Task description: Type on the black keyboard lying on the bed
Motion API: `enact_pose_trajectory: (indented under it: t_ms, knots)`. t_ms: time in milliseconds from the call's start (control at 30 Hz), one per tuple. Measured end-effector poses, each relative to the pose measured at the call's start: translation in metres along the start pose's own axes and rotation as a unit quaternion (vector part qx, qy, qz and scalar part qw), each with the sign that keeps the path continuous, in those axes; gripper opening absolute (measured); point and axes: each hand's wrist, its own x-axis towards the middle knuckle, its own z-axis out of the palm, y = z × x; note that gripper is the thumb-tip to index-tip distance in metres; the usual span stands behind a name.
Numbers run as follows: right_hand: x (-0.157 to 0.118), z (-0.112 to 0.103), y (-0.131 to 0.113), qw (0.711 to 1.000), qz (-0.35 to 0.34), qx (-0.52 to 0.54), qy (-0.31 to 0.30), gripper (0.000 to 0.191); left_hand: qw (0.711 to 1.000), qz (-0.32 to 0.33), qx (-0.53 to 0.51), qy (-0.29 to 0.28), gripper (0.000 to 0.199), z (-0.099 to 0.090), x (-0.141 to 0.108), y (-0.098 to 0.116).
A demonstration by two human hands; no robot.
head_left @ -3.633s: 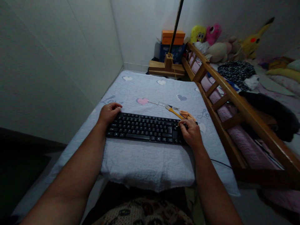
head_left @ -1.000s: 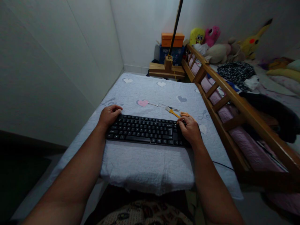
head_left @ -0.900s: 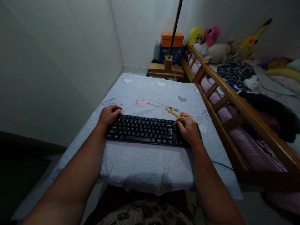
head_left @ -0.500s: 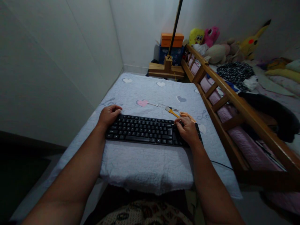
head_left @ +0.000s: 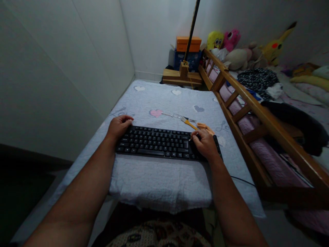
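Note:
A black keyboard [head_left: 159, 142] lies flat on the cloth-covered table [head_left: 159, 181]. At its upper left corner rests my left hand [head_left: 119, 127], its fingers closed together; anything between them is too small to make out. My right hand [head_left: 204, 141] is over the keyboard's right part, thumb and fingertips pinched on something small and pale that I cannot identify. Just beyond that hand are a yellow-handled brush [head_left: 190, 124] and a folded orange cloth [head_left: 205, 128]. Thin metal tools [head_left: 177, 116] lie left of the brush.
A wooden bed rail [head_left: 257, 116] runs along the table's right side, with plush toys [head_left: 236, 58] and clothes behind it. A wooden stand [head_left: 182, 76] with a dark pole and stacked boxes [head_left: 188, 44] are at the back. A cable [head_left: 243, 179] trails at right.
My right hand's fingertips have shifted very slightly over the keyboard. My left hand and the keyboard stay where they were.

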Motion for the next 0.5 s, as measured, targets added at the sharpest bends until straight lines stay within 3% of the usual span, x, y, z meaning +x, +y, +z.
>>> enact_pose_trajectory:
  t_ms: [500]
  knots:
    - [-0.0001,0.0042,0.0077,0.999,-0.013,-0.012,0.044,0.016,1.0,-0.002,-0.019,0.007,0.028,0.0004,-0.0007,-0.0001]
